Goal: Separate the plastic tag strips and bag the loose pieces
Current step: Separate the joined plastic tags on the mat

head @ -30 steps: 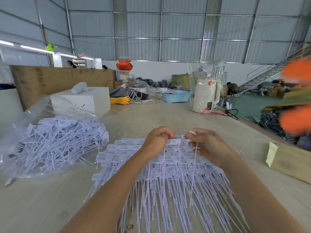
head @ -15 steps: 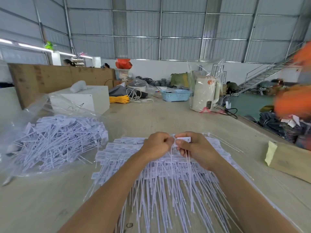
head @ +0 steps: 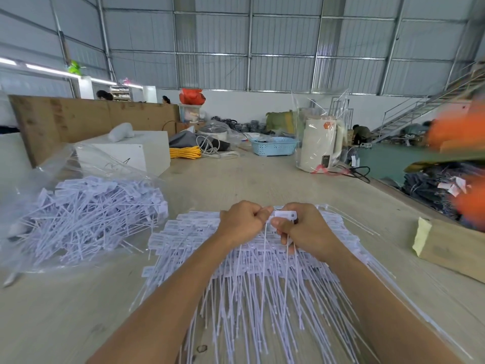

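Both hands, the left hand (head: pixel 240 223) and the right hand (head: pixel 305 229), pinch one white tag (head: pixel 285 214) over the big pile of tag strips (head: pixel 262 279) (the bag (head: pixel 84 206) lies left).

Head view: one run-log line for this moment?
step: separating | left hand: grips white plastic tag strip | right hand: pinches same strip | clear plastic bag: holds loose tags, left
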